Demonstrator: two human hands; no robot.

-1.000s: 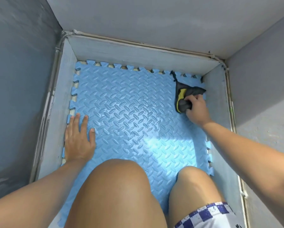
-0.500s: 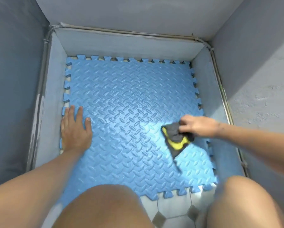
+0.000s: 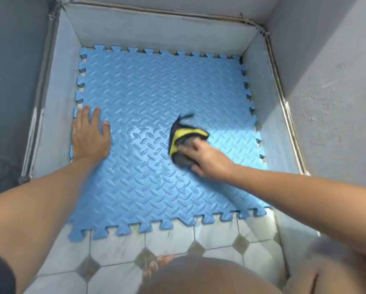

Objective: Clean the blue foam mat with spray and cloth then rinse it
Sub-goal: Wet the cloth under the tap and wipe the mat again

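Grey walls [image 3: 326, 92] box me in on 3 sides, w/ a pipe [image 3: 283, 98] running along the base of the right one. Floor [image 3: 216, 234] near me is white tile w/ small dark diamond insets.

Blue foam mat [image 3: 148, 98] covers most of the space betw the walls: diamond-plate texture, jigsaw-tooth edges, lying flat. Its far edge sits close to the back wall, near edge ends on the tile in front of my knees [image 3: 209, 276]. Wet sheen shows across the middle, approx betw my 2 hands.

My left hand [image 3: 90, 135] lies palm-down on the mat's left edge, fingers spread flat and straight, gripping nothing, just pressing on the foam.

My right hand [image 3: 207, 159] is right of mat centre, fingers curled down over the cloth [image 3: 185, 135], bunching it against the mat. Cloth is dark grey w/ a yellow band; a dark corner sticks out toward the far side. It's blurred, so can't tell how tight the grip is, but fingers are closed on it, not open.

A few toes [image 3: 156, 264] show on the tile by my knee.
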